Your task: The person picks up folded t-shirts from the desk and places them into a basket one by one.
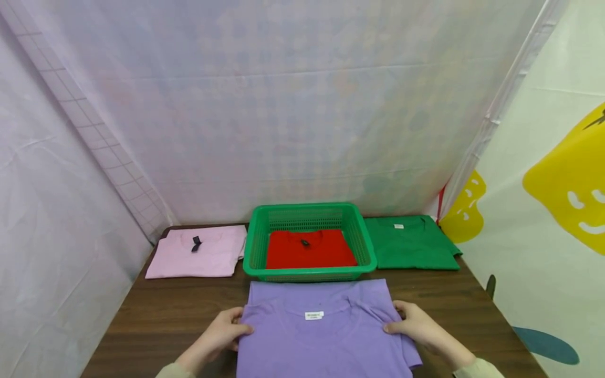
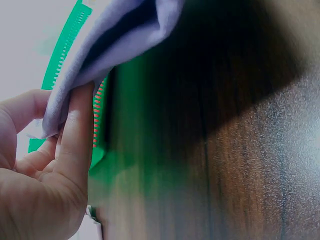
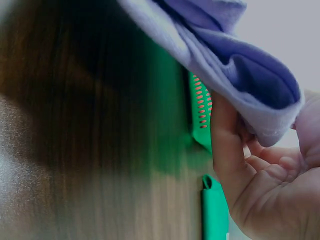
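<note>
A purple T-shirt (image 1: 321,336), folded with its neckline and white label facing up, is held between both hands just in front of the green basket. My left hand (image 1: 222,332) pinches its left edge, thumb on top and fingers beneath; the left wrist view shows the purple cloth (image 2: 75,75) between thumb and fingers. On the opposite edge my right hand (image 1: 420,329) grips the shirt the same way, with folded layers of cloth (image 3: 260,85) visible in the right wrist view. Both wrist views show the shirt raised over the dark tabletop.
The green plastic basket (image 1: 251,247) stands at the back middle with a folded red T-shirt (image 1: 309,252) inside. Left of it lies a folded pink shirt (image 1: 196,257), right of it a folded green shirt (image 1: 416,247). Pale cloth walls (image 1: 302,115) enclose the brown wooden table (image 1: 179,310).
</note>
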### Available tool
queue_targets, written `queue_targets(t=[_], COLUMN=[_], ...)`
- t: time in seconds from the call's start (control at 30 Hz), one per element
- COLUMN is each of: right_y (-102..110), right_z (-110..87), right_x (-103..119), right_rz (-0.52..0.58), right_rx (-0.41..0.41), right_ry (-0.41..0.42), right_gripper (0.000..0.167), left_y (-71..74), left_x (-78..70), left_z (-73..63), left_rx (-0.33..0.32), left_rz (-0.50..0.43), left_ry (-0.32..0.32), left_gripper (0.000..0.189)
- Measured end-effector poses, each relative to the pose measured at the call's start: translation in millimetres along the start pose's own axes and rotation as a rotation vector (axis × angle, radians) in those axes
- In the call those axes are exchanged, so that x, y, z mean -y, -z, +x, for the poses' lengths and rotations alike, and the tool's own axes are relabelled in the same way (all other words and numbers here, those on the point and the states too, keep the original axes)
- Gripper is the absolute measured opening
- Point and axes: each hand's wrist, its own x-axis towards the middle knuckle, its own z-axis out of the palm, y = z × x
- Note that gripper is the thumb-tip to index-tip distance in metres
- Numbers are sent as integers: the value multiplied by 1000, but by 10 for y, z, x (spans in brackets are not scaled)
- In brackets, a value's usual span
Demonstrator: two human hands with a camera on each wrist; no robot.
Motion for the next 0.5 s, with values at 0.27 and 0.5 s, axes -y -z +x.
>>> queue_targets(t=[0.27, 0.5], right_y=[24, 38], right_z=[-67, -138], right_x=[133, 263], right_rz=[-9, -12], right_rx=[21, 23], right_ry=[22, 52], right_gripper=[47, 42], left_y=[48, 81], left_x=[-86, -196], left_z=[-121, -193], left_rx=[8, 28], left_rz=[26, 24], left_ry=[-18, -48], left_gripper=[53, 55])
